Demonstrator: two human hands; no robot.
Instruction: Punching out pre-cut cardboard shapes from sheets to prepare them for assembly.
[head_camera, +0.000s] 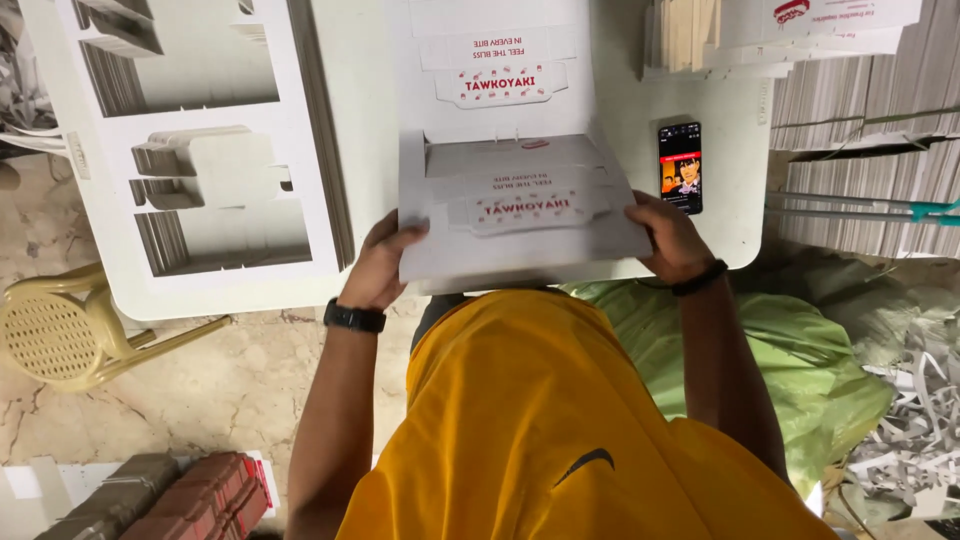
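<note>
In the head view, at centre frame, our left hand (378, 268) and right hand (668, 238) clamp the side edges of a flat white carton (520, 225) over the table (350, 150). Uneven pressure may crease a flap, and our right wrist could knock the phone (680, 167) just beside it.

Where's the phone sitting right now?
In the head view the phone lies face up, screen lit, on the white table, just beyond the right hand and right of the flat white carton both hands hold.
</note>
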